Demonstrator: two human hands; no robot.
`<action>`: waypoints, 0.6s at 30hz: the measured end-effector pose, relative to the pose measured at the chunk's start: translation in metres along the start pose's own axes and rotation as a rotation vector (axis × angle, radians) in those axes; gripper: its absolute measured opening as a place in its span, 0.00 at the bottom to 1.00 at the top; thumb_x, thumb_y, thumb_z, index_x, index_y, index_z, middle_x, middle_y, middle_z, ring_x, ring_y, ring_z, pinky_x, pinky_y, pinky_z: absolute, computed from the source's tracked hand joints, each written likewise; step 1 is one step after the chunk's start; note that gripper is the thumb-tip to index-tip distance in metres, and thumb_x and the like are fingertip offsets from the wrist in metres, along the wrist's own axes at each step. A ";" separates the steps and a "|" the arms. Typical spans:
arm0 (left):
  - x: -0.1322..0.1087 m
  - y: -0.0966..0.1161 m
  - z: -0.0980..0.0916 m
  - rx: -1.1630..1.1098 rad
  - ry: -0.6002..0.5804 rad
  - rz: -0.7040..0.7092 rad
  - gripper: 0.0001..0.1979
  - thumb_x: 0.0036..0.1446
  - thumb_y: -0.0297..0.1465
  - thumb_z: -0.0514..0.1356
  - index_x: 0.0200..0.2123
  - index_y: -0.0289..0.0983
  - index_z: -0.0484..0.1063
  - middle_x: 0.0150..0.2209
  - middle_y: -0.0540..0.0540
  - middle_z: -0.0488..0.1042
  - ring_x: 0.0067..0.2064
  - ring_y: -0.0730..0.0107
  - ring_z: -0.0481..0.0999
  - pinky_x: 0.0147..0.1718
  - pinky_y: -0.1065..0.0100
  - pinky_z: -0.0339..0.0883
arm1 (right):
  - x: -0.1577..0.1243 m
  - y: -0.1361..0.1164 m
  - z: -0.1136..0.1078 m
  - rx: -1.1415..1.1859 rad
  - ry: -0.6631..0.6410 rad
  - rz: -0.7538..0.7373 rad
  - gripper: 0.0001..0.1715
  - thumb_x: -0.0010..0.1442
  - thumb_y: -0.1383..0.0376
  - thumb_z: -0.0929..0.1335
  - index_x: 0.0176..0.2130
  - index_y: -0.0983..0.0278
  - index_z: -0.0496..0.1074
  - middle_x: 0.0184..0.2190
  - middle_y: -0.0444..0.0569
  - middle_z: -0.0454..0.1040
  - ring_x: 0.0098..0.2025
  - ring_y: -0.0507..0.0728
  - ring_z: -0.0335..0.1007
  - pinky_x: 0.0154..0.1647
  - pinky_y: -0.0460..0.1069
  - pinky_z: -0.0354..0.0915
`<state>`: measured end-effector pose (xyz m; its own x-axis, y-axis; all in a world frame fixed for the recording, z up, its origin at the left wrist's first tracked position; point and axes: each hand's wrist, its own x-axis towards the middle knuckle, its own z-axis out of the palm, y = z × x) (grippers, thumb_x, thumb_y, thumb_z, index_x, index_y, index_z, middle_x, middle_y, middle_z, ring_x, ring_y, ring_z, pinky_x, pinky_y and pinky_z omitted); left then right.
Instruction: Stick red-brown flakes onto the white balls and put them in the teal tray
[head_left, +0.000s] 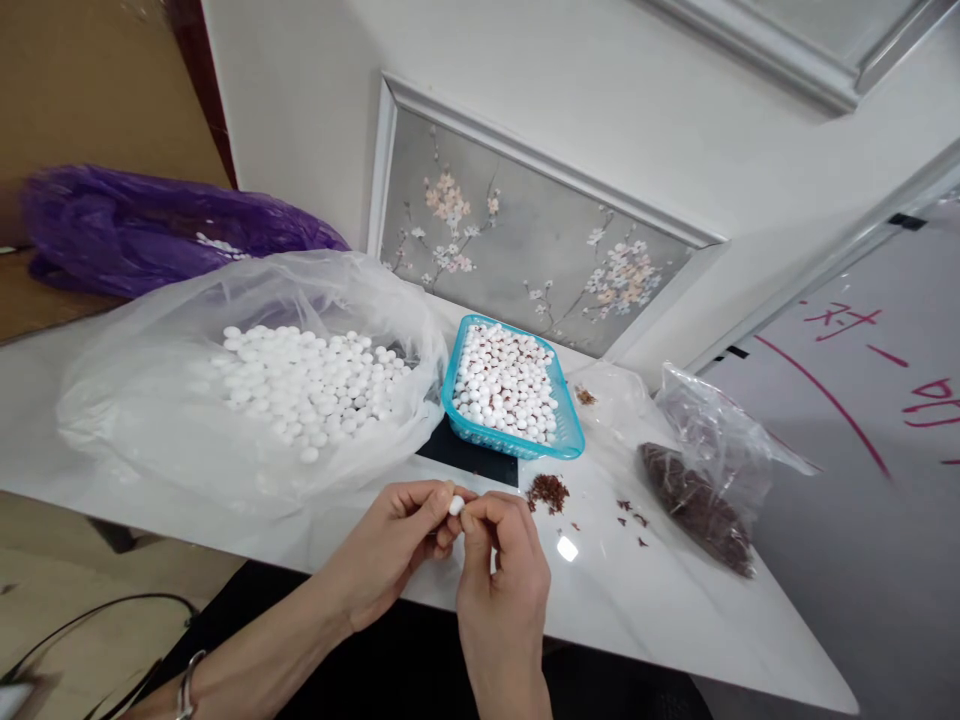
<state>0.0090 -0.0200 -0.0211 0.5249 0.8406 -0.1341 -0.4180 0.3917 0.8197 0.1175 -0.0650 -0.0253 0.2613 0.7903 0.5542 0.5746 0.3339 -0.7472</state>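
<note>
Near the table's front edge, my left hand (401,540) pinches a small white foam ball (456,505) between thumb and fingers. My right hand (510,560) is closed in a pinch against the ball's right side; whatever its fingertips hold is hidden or too small to name. Just beyond the hands lies a small heap of reddish-brown dried bits (549,493). Behind it stands a blue plastic basket (574,446) full of white balls with brown bits on or among them. To the left, a clear plastic bag (127,400) lies open around many plain white balls (311,385).
A purple bag (97,230) with some white pieces lies at the back left. At right, a clear bag (697,510) contains dark brown material. A flower picture (517,230) and a whiteboard (847,400) stand behind the white table (637,620).
</note>
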 end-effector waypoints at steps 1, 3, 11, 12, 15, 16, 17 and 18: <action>0.000 0.000 0.000 -0.005 0.004 -0.002 0.18 0.58 0.39 0.60 0.20 0.33 0.70 0.21 0.52 0.61 0.25 0.76 0.54 0.25 0.72 0.51 | 0.000 0.000 0.001 -0.011 0.005 -0.011 0.11 0.64 0.72 0.60 0.31 0.62 0.66 0.31 0.45 0.67 0.32 0.50 0.68 0.34 0.44 0.64; 0.000 0.001 0.001 -0.014 0.009 -0.008 0.18 0.58 0.39 0.60 0.20 0.33 0.70 0.21 0.53 0.61 0.25 0.76 0.54 0.25 0.72 0.51 | 0.000 0.002 0.003 -0.028 0.017 -0.037 0.12 0.64 0.73 0.60 0.30 0.62 0.66 0.31 0.45 0.67 0.32 0.50 0.68 0.35 0.44 0.65; -0.001 0.001 0.000 -0.060 0.036 -0.020 0.19 0.57 0.40 0.61 0.20 0.33 0.70 0.20 0.53 0.60 0.23 0.77 0.52 0.23 0.73 0.49 | 0.001 0.006 -0.002 0.066 -0.096 0.081 0.09 0.64 0.69 0.61 0.32 0.61 0.67 0.32 0.45 0.69 0.33 0.51 0.69 0.35 0.46 0.67; -0.001 0.001 0.000 -0.063 0.037 -0.018 0.19 0.56 0.40 0.61 0.20 0.33 0.70 0.20 0.53 0.60 0.23 0.77 0.52 0.23 0.73 0.49 | 0.002 0.005 -0.006 0.105 -0.139 0.124 0.09 0.65 0.68 0.61 0.34 0.61 0.68 0.32 0.45 0.70 0.34 0.51 0.69 0.36 0.46 0.67; -0.001 0.001 0.000 -0.044 0.020 -0.017 0.19 0.57 0.40 0.61 0.20 0.33 0.71 0.20 0.53 0.61 0.23 0.77 0.52 0.23 0.73 0.49 | 0.005 0.004 -0.017 0.166 -0.211 0.184 0.10 0.65 0.66 0.62 0.44 0.59 0.71 0.38 0.46 0.73 0.39 0.53 0.71 0.40 0.47 0.68; -0.001 0.001 0.000 -0.033 0.006 -0.017 0.19 0.56 0.41 0.60 0.21 0.32 0.71 0.20 0.53 0.61 0.23 0.77 0.53 0.23 0.72 0.49 | 0.005 0.004 -0.019 0.162 -0.220 0.187 0.12 0.65 0.65 0.62 0.46 0.58 0.71 0.39 0.47 0.73 0.40 0.53 0.71 0.40 0.47 0.68; -0.002 0.001 0.000 -0.026 -0.004 -0.020 0.18 0.56 0.41 0.61 0.23 0.32 0.73 0.21 0.53 0.61 0.23 0.77 0.53 0.24 0.72 0.50 | 0.006 0.004 -0.021 0.156 -0.229 0.188 0.13 0.64 0.65 0.63 0.48 0.57 0.71 0.39 0.47 0.73 0.40 0.53 0.72 0.40 0.47 0.69; -0.002 0.001 0.000 -0.023 -0.005 -0.024 0.16 0.55 0.41 0.61 0.27 0.33 0.75 0.21 0.53 0.62 0.24 0.77 0.54 0.24 0.72 0.50 | 0.006 0.004 -0.023 0.150 -0.243 0.191 0.13 0.64 0.64 0.63 0.48 0.57 0.72 0.39 0.47 0.73 0.40 0.54 0.72 0.39 0.48 0.69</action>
<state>0.0069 -0.0211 -0.0200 0.5388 0.8288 -0.1509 -0.4217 0.4204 0.8034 0.1393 -0.0703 -0.0165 0.1506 0.9389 0.3094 0.4076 0.2262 -0.8847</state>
